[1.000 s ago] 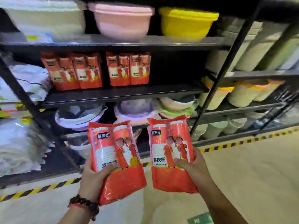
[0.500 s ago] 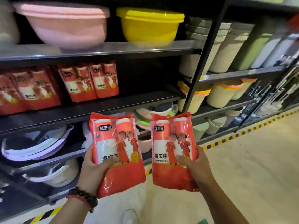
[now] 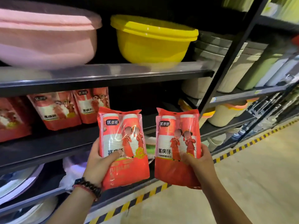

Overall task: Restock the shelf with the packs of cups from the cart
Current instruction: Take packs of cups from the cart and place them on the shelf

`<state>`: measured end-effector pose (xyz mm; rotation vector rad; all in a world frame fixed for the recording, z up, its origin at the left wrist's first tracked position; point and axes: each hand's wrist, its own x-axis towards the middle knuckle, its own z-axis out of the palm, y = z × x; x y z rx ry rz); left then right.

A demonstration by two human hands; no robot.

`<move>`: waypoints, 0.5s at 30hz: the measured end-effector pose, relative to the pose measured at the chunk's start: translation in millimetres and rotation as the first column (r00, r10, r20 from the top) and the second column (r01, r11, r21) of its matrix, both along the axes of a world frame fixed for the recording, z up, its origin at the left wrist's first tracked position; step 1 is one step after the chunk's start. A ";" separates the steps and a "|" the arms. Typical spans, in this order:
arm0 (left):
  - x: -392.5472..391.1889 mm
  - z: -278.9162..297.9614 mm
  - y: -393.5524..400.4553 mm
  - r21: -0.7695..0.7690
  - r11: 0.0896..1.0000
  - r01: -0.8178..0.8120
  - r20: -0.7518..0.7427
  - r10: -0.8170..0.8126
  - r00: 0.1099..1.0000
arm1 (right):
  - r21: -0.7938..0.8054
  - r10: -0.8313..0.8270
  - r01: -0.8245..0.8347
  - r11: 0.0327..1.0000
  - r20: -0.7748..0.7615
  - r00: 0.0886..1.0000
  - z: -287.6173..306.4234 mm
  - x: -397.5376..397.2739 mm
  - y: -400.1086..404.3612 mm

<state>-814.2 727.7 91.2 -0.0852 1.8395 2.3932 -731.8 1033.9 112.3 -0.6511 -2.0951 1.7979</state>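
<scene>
Hands (image 3: 97, 164) (image 3: 198, 165) raised, gripping upright packs (image 3: 124, 143)

Both forearms are bare — no sleeves show. The left wrist wears a dark beaded bracelet (image 3: 90, 185) with a thin red cord — right wrist unadorned.

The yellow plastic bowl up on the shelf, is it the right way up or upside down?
Right way up. The yellow plastic bowl sits on the grey metal shelf on its narrow base, wide rim on top. Whether anything is inside cannot be seen.
</scene>
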 end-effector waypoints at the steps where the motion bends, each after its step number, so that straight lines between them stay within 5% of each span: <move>1: -10.3 1.4 4.5 0.000 1.000 0.008 0.003 -0.008 1.000 | 0.003 0.003 -0.003 1.000 0.002 1.000 -0.3 -8.8 4.1; 15: -133.3 -1.8 95.2 -0.125 0.974 -0.189 -0.057 0.183 0.981 | 0.028 0.132 -0.131 0.991 -0.053 0.990 -14.4 -168.2 103.3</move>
